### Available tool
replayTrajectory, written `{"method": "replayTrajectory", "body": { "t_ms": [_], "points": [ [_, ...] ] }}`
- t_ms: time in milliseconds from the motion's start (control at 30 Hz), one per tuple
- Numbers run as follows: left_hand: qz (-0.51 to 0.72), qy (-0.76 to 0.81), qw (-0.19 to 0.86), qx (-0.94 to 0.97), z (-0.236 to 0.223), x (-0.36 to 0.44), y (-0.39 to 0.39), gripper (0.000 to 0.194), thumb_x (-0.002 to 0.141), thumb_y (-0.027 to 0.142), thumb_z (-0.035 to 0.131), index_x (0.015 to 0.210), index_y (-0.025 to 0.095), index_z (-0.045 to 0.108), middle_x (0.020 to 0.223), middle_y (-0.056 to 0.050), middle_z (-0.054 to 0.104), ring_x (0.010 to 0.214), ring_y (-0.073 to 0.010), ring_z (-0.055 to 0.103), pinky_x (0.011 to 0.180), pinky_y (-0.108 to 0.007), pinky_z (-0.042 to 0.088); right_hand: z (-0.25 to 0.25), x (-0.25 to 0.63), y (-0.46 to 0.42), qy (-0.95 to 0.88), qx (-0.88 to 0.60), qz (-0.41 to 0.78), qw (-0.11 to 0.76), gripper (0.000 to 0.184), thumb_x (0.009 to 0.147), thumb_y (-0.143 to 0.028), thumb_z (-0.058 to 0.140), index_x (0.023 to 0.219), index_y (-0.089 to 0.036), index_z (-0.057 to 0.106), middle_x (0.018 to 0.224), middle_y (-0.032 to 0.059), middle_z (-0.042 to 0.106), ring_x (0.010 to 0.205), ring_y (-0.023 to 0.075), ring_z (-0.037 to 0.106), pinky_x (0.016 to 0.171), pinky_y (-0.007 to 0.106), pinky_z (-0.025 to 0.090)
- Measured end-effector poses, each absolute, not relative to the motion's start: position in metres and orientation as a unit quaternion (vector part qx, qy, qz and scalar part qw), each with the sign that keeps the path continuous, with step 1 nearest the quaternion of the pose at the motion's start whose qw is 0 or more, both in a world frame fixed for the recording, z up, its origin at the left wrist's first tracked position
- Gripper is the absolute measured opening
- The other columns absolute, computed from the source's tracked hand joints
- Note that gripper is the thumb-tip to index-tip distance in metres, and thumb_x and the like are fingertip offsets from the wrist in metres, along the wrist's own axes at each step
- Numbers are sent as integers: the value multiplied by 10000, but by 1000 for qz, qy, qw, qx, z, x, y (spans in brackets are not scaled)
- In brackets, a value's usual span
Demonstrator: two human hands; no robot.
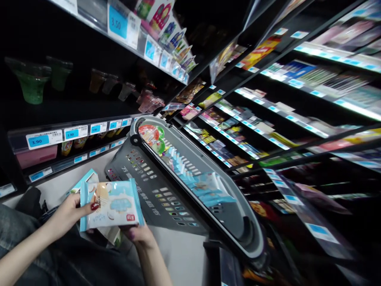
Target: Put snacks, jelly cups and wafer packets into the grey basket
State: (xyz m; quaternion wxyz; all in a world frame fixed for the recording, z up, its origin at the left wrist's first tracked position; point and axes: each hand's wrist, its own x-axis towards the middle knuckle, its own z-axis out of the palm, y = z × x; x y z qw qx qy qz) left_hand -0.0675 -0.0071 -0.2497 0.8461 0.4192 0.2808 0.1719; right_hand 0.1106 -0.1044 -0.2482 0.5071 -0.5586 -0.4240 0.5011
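Observation:
A light-blue and white snack packet (119,204) is held up in front of my lap. My left hand (71,212) grips its left edge, thumb across the front. My right hand (139,234) holds it from below at the lower right corner, its fingers hidden behind. Another light-blue packet (85,180) shows partly behind it, and I cannot tell whether a hand holds that one. Just beyond stands a grey shopping basket (149,172). Inside it, similar blue packets (205,186) lie in a row, with red and green round-lidded items (153,137) at the far end.
On the left, a dark shelf (74,123) with price tags carries several clear cups (32,81). Pouches (162,18) line the shelf above. Blurred shelves of packaged goods (232,131) run along the right. Pale floor (184,250) shows below the basket.

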Motion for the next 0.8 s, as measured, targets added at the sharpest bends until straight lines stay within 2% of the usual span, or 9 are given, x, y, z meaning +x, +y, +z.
{"method": "replayTrajectory", "body": {
  "t_ms": [100,167,267,367,467,533,633,700,800],
  "points": [
    [201,291,825,441,-250,-67,-5,306,677,434,674,810,159,680,727,-36,691,562,-185,612,515,-303,522,-248,116,-102,-338,-545,500,581,600,593,-553,684,1077,-231,537,999,109,639,956,284,595,795,429,483],
    [195,283,815,466,-251,-67,-5,291,667,391,695,853,168,679,760,-37,698,621,-198,624,542,-297,524,-251,117,-96,-289,-545,473,630,446,621,-445,708,982,-231,558,916,82,655,892,256,614,773,388,491],
    [113,217,829,503,-252,-72,-5,264,638,315,733,856,173,688,728,-25,689,638,-179,615,580,-279,523,-256,119,-88,-255,-560,422,665,365,651,-443,683,908,-225,544,812,48,647,787,229,621,682,342,501],
    [39,181,857,481,-249,-78,-2,256,663,355,708,838,169,704,753,-46,688,658,-176,621,605,-280,527,-255,119,-89,-257,-596,414,639,331,679,-430,667,889,-212,533,723,8,613,664,183,598,589,284,476],
    [64,222,865,445,-246,-79,1,359,718,433,637,954,166,685,774,-74,693,659,-186,631,582,-286,533,-248,111,-94,-291,-604,443,595,346,683,-408,675,925,-217,518,647,-37,553,541,116,518,503,217,406],
    [53,219,851,475,-244,-78,3,367,740,415,619,995,156,671,800,-85,697,692,-196,639,584,-285,538,-244,103,-97,-337,-597,476,551,379,691,-380,676,991,-227,503,617,-56,518,503,91,460,469,194,354],
    [-16,202,821,533,-243,-75,3,341,739,337,636,1029,158,655,823,-72,706,722,-206,654,564,-270,545,-239,97,-98,-415,-612,477,475,353,713,-329,661,1015,-214,519,599,-59,501,504,80,417,465,188,308],
    [-33,215,808,547,-244,-73,2,337,724,314,653,1023,159,656,822,-64,714,706,-207,660,534,-261,548,-237,101,-98,-449,-623,456,449,321,731,-310,639,1015,-203,532,643,-45,535,546,84,440,502,194,328],
    [7,250,805,537,-247,-70,3,338,731,341,645,995,132,664,865,-93,720,720,-218,664,537,-269,557,-237,122,-100,-456,-610,466,451,330,735,-328,621,1024,-191,540,765,-14,589,647,105,514,588,217,388]
  ]
}}
